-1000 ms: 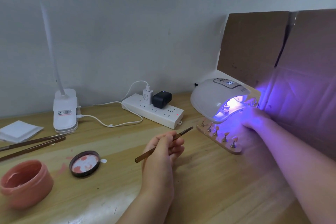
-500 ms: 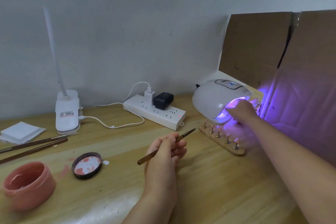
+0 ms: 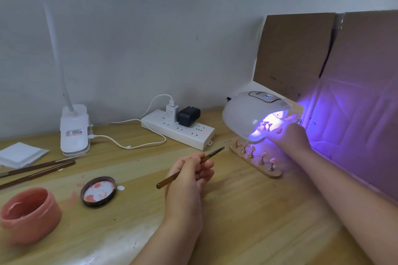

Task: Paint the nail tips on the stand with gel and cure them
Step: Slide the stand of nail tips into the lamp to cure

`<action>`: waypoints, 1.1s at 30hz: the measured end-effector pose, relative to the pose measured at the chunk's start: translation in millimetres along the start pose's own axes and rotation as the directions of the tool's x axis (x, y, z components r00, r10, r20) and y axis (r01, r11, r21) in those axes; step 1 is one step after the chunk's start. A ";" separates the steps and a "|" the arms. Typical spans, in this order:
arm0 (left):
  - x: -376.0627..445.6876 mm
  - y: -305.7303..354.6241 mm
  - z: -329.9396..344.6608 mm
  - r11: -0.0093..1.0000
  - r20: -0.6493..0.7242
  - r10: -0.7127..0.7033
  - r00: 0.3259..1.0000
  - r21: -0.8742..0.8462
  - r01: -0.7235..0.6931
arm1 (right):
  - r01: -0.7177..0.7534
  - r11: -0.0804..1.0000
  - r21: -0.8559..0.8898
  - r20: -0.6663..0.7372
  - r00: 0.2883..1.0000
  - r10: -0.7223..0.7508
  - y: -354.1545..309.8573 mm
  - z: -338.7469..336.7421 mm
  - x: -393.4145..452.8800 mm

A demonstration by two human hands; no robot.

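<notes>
Curing lamp: the lit white dome glows violet at its mouth, a readout showing on top. A knock from the reaching arm could, in my judgement, shove it off the work.
Wooden stand: lies just in front of the lamp on the desk, 5 pegs in a row. It sits beside the right forearm, so a careless pull-back could sweep it aside.
Right hand: at the lamp's mouth; whether its fingers pinch anything cannot be told.
Left hand: fingers curled, pinching a brush whose wet end could smear.
Nail tips: small, pinkish, 1 per peg; more holders glow inside the lamp. Uncured gel likely smudges if touched.
</notes>
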State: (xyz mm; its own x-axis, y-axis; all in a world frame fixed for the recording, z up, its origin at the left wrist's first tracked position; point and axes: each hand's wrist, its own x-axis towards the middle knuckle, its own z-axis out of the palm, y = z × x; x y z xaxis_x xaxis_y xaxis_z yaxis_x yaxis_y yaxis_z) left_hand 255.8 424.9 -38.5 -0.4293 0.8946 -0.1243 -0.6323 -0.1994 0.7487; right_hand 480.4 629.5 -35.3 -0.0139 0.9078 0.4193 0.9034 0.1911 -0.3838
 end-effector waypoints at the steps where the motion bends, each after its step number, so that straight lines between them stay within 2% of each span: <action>1: -0.1 0.1 0.1 1.000 0.001 -0.001 1.000 0.002 0.001 | 0.000 1.000 -0.011 -0.014 1.000 0.000 5.4 -4.8 -7.5; 7: 0.6 0.2 1.7 1.000 -0.006 -0.010 1.000 0.001 0.010 | -0.130 0.988 -0.079 -0.144 0.983 0.118 35.8 -21.6 -36.1; 15: 0.8 0.5 2.3 1.000 -0.009 -0.015 1.000 -0.001 0.015 | -0.199 0.969 -0.148 -0.117 0.976 0.183 47.2 -26.1 -36.8; 20: 0.1 1.2 2.7 1.000 -0.013 -0.022 1.000 -0.002 0.022 | -0.200 0.967 -0.158 -0.006 0.979 0.202 30.3 -21.3 -27.3; 24: 0.5 1.4 2.4 1.000 -0.015 -0.019 1.000 -0.005 0.018 | -0.082 0.997 0.009 0.086 0.993 0.081 29.5 -21.5 -28.5; 28: 0.7 0.3 1.9 1.000 -0.020 -0.019 1.000 0.000 0.019 | -0.010 0.971 0.240 0.223 0.974 -0.045 36.4 -29.6 -32.6; 31: 0.7 0.3 1.7 1.000 -0.015 -0.020 1.000 0.000 0.020 | 0.009 0.981 0.192 0.307 0.949 -0.069 37.4 -32.3 -26.8; 33: 0.8 0.5 1.7 1.000 -0.015 -0.022 1.000 -0.001 0.022 | -0.011 0.990 0.141 0.318 0.947 -0.035 36.3 -31.0 -20.8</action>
State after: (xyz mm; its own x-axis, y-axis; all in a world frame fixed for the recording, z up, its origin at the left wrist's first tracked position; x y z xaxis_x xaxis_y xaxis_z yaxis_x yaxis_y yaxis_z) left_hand 256.3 426.2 -37.1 -0.4248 0.8928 -0.1500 -0.6424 -0.1804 0.7449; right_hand 526.7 606.0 -32.5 -0.1809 0.9722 0.1489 0.8338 0.2319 -0.5010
